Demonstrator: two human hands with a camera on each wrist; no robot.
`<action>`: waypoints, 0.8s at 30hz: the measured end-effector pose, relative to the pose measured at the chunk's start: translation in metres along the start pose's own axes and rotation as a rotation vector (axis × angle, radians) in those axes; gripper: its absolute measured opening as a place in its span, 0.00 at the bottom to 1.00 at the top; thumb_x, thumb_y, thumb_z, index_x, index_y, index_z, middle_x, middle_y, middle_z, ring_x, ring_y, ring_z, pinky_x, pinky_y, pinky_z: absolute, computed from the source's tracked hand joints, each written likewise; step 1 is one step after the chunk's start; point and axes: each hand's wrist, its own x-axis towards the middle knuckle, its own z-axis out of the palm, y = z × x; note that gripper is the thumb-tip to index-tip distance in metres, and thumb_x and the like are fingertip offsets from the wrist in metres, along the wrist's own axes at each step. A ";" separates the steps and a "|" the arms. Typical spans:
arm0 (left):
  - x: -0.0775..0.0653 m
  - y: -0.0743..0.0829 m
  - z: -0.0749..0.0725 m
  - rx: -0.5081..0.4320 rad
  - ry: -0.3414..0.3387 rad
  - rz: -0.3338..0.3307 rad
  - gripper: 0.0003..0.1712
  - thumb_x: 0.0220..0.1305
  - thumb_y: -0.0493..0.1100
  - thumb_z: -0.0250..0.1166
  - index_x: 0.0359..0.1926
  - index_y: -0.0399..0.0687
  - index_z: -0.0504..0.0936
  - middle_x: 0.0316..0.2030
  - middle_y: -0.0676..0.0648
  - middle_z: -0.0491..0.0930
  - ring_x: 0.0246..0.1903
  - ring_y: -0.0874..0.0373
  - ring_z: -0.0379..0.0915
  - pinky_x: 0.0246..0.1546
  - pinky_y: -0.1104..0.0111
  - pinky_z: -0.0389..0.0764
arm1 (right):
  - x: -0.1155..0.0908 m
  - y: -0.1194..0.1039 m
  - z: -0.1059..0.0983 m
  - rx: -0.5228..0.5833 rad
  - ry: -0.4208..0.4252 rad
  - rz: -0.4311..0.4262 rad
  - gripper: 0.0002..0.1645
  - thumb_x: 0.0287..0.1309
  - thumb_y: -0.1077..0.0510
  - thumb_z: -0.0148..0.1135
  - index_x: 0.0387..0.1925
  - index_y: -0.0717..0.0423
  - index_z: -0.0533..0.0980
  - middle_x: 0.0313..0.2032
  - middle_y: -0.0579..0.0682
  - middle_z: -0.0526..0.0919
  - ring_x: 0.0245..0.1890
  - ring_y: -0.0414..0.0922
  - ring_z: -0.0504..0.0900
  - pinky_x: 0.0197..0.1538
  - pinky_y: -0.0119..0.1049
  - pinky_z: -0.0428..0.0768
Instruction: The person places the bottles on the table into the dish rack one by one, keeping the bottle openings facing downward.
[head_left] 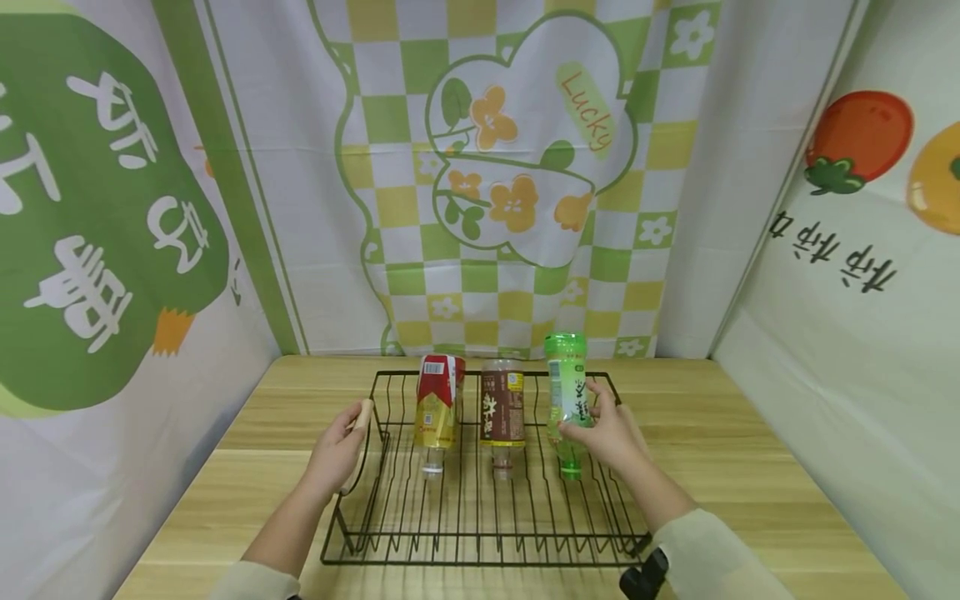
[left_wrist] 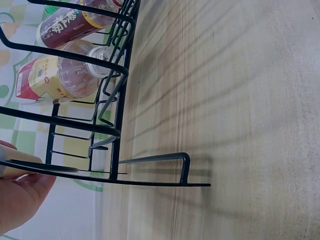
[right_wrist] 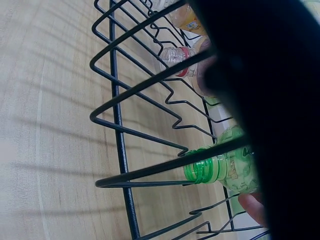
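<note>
A black wire dish rack stands on the table with three bottles tilted neck-down in it. My left hand holds the pale wooden handle at the rack's left end; thumb and fingers wrap it in the left wrist view. My right hand grips the green bottle between thumb and fingers, its open neck pointing down among the wires. Beside it leans a bottle with a brown label. Farther left is a bottle with a red and yellow label. A dark strap blocks much of the right wrist view.
The wood-grain table extends on both sides of the rack. Behind it hangs a green and yellow checked cloth, with printed cloth walls at left and right. The rack's wire prongs stick up at its front.
</note>
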 end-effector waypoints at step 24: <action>-0.002 -0.002 0.000 0.004 -0.011 0.004 0.30 0.77 0.41 0.41 0.76 0.37 0.50 0.72 0.29 0.55 0.69 0.33 0.56 0.65 0.40 0.65 | 0.000 0.005 0.005 -0.071 -0.020 0.014 0.55 0.62 0.50 0.65 0.77 0.55 0.41 0.68 0.75 0.59 0.63 0.70 0.69 0.59 0.61 0.76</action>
